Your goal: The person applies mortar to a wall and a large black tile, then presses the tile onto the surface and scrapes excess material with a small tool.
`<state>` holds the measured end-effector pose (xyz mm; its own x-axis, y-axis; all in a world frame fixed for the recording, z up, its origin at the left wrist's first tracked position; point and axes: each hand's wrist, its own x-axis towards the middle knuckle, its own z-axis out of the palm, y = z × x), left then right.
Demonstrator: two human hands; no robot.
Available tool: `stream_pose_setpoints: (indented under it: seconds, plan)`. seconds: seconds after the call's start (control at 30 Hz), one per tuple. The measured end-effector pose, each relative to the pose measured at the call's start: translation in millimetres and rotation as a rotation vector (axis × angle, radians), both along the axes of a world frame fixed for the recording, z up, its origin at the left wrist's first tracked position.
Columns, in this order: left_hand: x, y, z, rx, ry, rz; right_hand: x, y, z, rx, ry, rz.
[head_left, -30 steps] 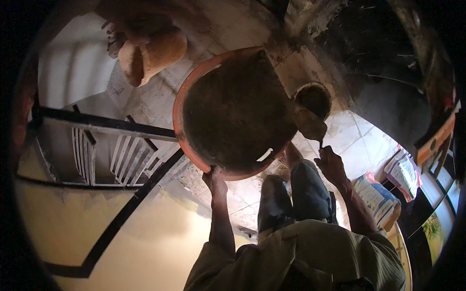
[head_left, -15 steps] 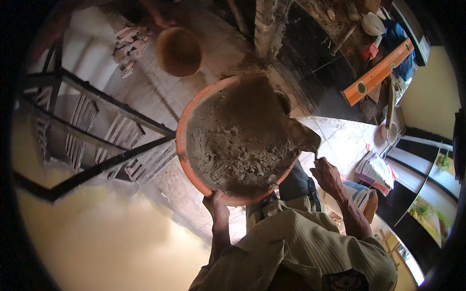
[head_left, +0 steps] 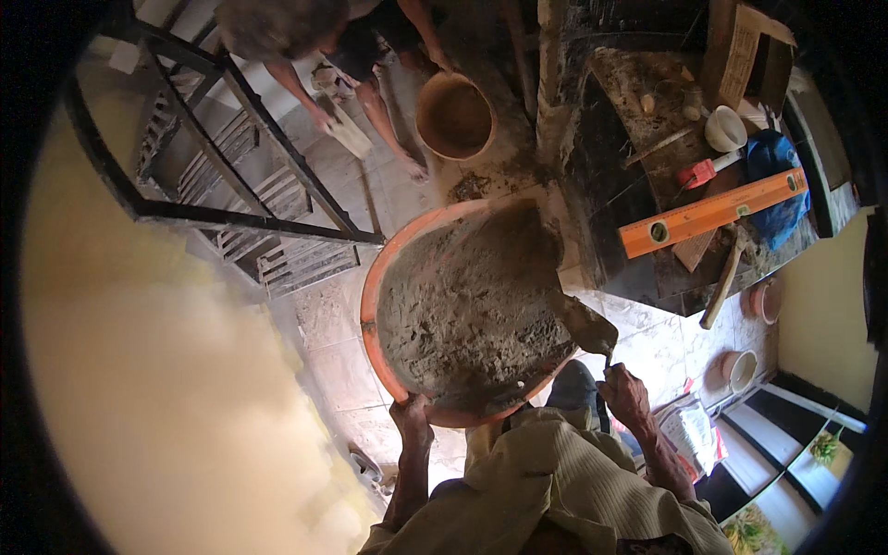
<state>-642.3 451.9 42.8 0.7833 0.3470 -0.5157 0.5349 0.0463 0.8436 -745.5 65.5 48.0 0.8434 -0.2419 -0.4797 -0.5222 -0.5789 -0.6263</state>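
Observation:
A wide orange tub [head_left: 370,319] of grey mortar [head_left: 462,324] stands in front of me, its surface lumpy toward the near side and smoother toward the far side. My left hand [head_left: 413,421] is closed around the tub's near-left rim. Beyond the near-right rim, my right hand [head_left: 626,396] grips the handle of a trowel [head_left: 589,326]. The trowel's mortar-smeared blade lies over the tub's right edge; its tip is hard to tell from the mortar.
A person [head_left: 370,46] crouches at the far left, one hand on a pale board [head_left: 350,132], the other at a round bucket [head_left: 453,116]. A black metal frame [head_left: 268,222] juts in at left. An orange spirit level [head_left: 712,213] and wooden handle [head_left: 724,280] lie on the dark counter [head_left: 601,231].
The view has shifted, so the tub sits lower and the crouching person shows more fully. My left hand stays on the rim, and my right hand keeps the trowel at the tub's right side.

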Motion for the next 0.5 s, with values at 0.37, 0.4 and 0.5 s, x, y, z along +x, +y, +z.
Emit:
stream_pose_setpoints:
  seconds: [0.37, 0.4, 0.5]
  plan:
    - [-131, -50, -4, 0.134, -0.151, -0.107, -73, -83, -9, -0.091, 0.004, 0.121]
    - [-140, -50, -10, 0.133, -0.152, -0.076, -72, -81, -7, -0.091, 0.039, 0.107]
    - [-163, -46, -30, 0.112, -0.113, 0.044, -78, -81, -19, -0.176, -0.019, 0.267]
